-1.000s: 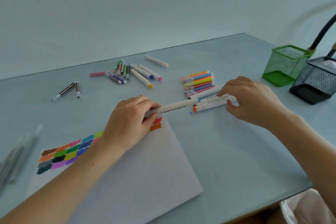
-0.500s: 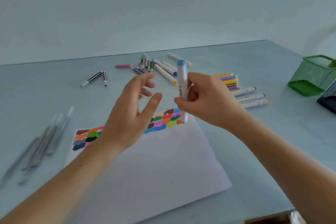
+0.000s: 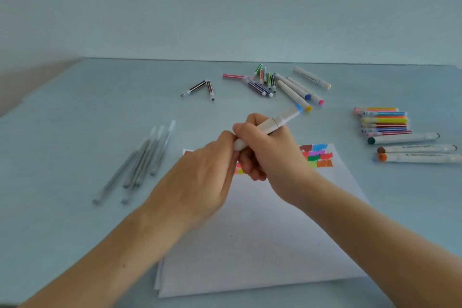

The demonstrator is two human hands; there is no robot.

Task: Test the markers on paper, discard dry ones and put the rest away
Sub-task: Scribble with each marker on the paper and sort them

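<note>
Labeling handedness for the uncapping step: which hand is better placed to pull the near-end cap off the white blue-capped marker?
Left, probably. The left hand pinches the near-end cap, while the right hand grips the white blue-capped marker by its barrel, above the white paper sheet.

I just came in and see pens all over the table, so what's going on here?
A person is testing markers. The right hand holds a white marker with a blue end above the sheet of paper, and the left hand has its grip on the marker's near end, probably the cap. The paper carries a block of colour swatches. More markers lie in loose groups across the table: a cluster at the back, a neat row on the right, and some grey ones on the left.
</note>
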